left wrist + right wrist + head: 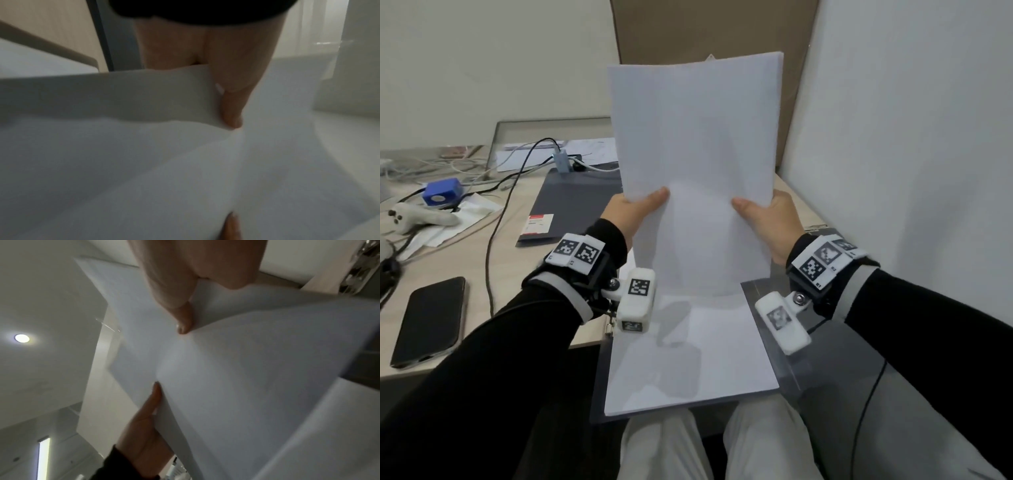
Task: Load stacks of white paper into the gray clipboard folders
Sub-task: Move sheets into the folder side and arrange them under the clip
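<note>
White paper stack [697, 164] upright, pinched by left hand [631, 214] and right hand [774, 222]. Near folder [767, 294] holds sheets already, unclipped; far folder [571, 202] shut, unloaded.

Paper stack [695, 164] upright above open folder [767, 308], phone [429, 322] far left

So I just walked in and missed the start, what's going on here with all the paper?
A seated person holds a stack of white paper upright with both hands, the left hand and right hand each pinching a side near its lower end. Below it an open gray folder lies at the desk edge over their lap, with paper already in it. A second gray folder lies closed on the desk.
</note>
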### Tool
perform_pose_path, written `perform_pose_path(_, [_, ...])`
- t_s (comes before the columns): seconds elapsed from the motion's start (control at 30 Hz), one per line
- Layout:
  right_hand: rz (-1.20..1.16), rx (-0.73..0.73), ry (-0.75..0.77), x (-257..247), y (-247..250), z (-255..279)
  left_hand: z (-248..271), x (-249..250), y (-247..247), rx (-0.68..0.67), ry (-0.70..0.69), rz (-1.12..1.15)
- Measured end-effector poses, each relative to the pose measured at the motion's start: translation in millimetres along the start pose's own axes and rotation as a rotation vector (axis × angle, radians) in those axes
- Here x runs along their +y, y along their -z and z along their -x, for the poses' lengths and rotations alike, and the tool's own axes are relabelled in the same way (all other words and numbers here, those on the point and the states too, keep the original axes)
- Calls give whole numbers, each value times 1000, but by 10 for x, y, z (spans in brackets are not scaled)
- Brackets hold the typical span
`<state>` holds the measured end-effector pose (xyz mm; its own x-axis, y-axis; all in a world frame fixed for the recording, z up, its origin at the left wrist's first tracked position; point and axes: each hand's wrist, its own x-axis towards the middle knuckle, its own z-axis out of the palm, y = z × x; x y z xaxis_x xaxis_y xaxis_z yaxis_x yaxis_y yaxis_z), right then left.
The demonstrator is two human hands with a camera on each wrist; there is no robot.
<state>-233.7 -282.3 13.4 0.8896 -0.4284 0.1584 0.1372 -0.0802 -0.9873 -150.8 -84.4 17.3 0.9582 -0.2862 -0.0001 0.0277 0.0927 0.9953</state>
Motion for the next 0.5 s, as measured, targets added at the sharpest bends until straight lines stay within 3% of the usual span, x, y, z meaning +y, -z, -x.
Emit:
perform_pose_path(0.13, [18,27,-130,-108,486,86,7,27,-312,-182,121,-116])
perform_pose_path(0.27, [136,63,-348,66,1175,276,10,-174,-705,-217,213,-306])
perform_pose_path(0.5, [413,131,-660,472,2026,587,28,-654,-1330,-486,125,-1103])
